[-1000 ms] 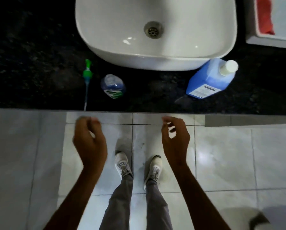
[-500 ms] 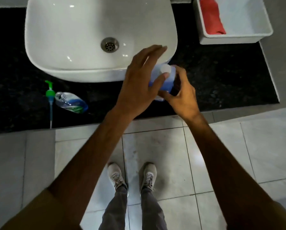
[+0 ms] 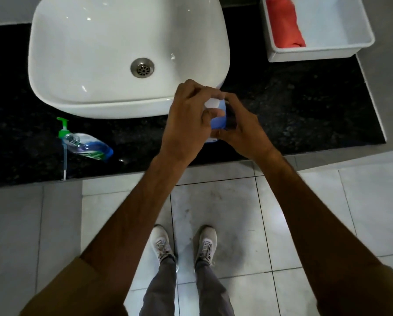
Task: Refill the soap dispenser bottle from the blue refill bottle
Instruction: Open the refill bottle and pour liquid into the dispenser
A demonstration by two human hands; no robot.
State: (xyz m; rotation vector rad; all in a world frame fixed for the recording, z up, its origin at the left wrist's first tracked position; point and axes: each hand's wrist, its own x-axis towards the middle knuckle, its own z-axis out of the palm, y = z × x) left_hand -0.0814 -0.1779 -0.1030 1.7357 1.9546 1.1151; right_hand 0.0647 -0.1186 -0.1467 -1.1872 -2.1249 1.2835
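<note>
**Hands on refill bottle cap**

Left hand (image 3: 188,119) fingers curled round the white cap (image 3: 212,103) of the blue refill bottle (image 3: 218,119). Right hand (image 3: 243,131) grips the bottle body from the right side. Bottle stands on the black surface (image 3: 305,106), touching the sink (image 3: 122,55) front-right corner. Soap dispenser bottle (image 3: 88,145) lies open on its side to the left, green pump (image 3: 63,133) just beside its neck.
</note>
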